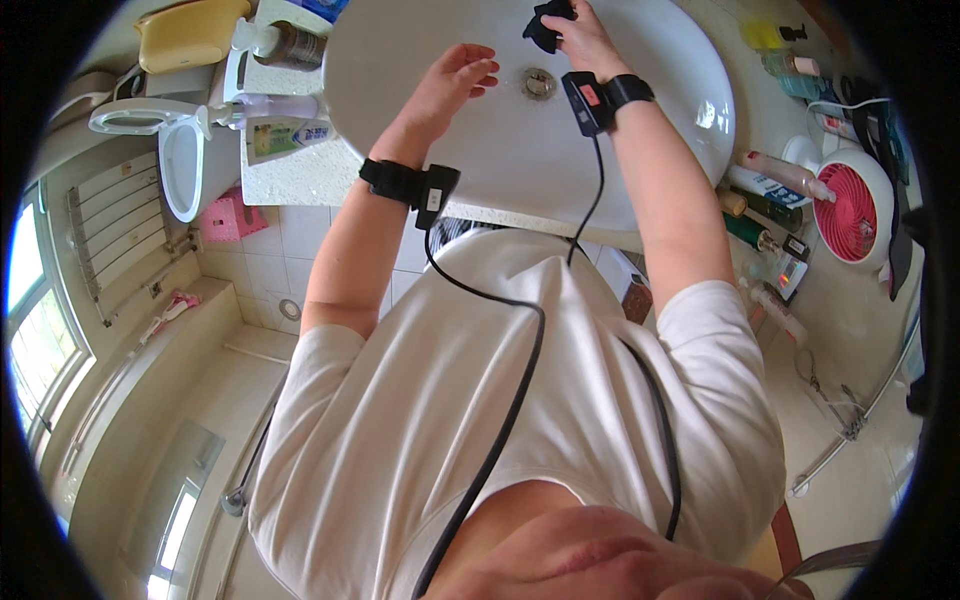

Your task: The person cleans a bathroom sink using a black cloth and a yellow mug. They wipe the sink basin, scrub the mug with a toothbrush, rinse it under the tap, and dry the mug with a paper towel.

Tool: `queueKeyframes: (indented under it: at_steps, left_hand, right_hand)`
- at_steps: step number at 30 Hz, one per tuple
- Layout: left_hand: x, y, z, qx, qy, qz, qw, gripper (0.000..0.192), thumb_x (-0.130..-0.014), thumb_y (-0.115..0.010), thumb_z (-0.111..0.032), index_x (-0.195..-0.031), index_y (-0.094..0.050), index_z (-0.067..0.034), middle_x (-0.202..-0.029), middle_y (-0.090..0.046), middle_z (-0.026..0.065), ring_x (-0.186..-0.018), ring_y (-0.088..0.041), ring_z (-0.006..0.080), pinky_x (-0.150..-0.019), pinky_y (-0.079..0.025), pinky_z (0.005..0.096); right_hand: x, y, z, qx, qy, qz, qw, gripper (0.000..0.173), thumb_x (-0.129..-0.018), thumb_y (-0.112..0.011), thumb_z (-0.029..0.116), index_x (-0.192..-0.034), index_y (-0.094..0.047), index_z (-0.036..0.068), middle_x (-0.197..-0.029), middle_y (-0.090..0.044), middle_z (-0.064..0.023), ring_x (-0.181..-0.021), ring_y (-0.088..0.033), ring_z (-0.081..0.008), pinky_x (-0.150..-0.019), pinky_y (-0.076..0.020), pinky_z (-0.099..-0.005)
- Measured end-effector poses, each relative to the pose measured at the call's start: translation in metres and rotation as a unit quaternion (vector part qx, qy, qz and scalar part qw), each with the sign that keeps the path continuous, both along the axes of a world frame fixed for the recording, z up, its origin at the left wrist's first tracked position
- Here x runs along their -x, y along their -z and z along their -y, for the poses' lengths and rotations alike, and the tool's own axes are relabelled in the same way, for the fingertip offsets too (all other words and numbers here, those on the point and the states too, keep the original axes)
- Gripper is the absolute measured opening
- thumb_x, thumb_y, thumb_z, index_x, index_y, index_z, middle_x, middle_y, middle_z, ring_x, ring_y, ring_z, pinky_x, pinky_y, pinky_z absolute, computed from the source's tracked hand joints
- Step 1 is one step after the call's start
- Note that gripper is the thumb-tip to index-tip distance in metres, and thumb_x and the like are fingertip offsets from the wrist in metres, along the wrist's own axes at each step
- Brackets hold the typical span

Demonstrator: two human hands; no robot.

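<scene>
A white washbasin [525, 165] lies before me, with a metal drain [538, 84] in its bottom. My right hand [589, 37] grips a small black cloth item [550, 27] above the basin, beyond the drain; its exact kind cannot be told. To the left of the drain, my left hand [459, 79] hovers over the basin with bent fingers apart and nothing in it. Each wrist wears a black strap with a small black box and a cable.
Left of the basin, a speckled counter [300, 176] bears a brown pump bottle [292, 46] and a green-and-white pack [289, 138]. A toilet [184, 161] stands beyond. Several bottles and a white fan with a pink grille [847, 210] stand to the right. Black cables hang across my shirt.
</scene>
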State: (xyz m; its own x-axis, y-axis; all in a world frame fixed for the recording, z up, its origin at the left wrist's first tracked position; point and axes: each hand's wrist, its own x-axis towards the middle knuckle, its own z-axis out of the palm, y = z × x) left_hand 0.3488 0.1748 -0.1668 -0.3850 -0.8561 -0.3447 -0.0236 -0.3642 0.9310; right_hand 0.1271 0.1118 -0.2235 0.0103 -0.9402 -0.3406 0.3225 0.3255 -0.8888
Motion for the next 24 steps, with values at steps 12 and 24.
queueKeyframes:
  at_steps: [12,24]
  left_hand:
    - [0.073,0.074,0.103,-0.041,-0.040,0.006,0.998,0.031,-0.086,-0.060,-0.018,-0.112,-0.052,-0.003,-0.096,-0.058,0.0085,-0.081,-0.052,0.0159,-0.069,-0.046,0.0306]
    - [0.091,0.078,0.142,0.081,-0.043,0.093,0.991,0.018,-0.076,-0.053,-0.004,-0.093,-0.049,-0.003,-0.075,-0.054,0.0081,-0.063,-0.053,0.0171,-0.055,-0.044,0.0291]
  right_hand:
    - [0.001,-0.026,0.016,-0.077,0.001,-0.062,0.995,0.033,-0.085,-0.062,0.042,-0.102,-0.057,0.014,-0.088,-0.061,0.0001,-0.080,-0.057,-0.0109,-0.070,-0.0445,-0.0285]
    - [0.057,-0.001,-0.001,-0.023,-0.051,-0.245,0.968,0.039,-0.085,-0.064,0.030,-0.118,-0.057,0.011,-0.106,-0.061,0.0020,-0.090,-0.053,-0.0068,-0.078,-0.0387,-0.0260]
